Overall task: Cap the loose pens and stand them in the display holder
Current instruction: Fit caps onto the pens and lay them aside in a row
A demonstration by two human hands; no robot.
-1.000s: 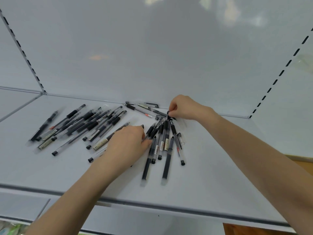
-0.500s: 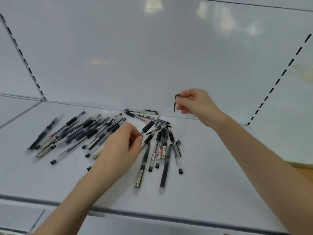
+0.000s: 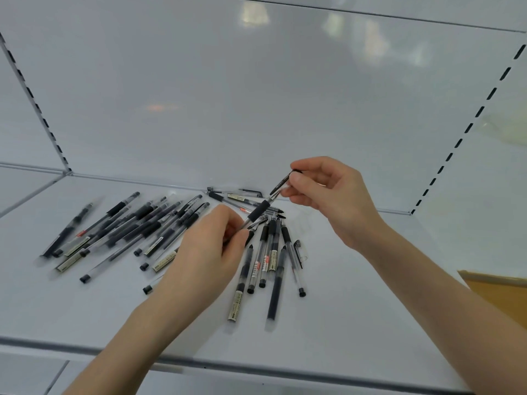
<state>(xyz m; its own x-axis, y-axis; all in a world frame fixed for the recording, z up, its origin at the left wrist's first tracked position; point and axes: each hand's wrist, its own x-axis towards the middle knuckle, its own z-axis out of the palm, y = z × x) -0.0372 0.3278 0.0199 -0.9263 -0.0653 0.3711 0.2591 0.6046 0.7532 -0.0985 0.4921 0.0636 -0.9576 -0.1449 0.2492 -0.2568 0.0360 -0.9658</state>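
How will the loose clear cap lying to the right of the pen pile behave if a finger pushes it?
Probably very light: the cap is small, thin clear plastic. It would likely skid rather than roll, since its black clip sticks out and the shelf looks smooth and glossy. It seems stiff, not floppy.

White shelf board point(image 3: 356, 309) lies under both hands, with a grey strip along its front edge. A glossy white back panel point(image 3: 199, 95) stands beyond the left hand point(image 3: 205, 252) and right hand point(image 3: 333, 201). Soft light reflections sit high on it, and a faint orange smear shows above the left hand. A slotted upright point(image 3: 38, 109) stands well left of the left hand. A second slotted upright point(image 3: 467, 129) stands right of the right hand. The upper shelf point(image 3: 399, 10) is overhead. A tan surface point(image 3: 502, 297) shows low, right of the right hand.
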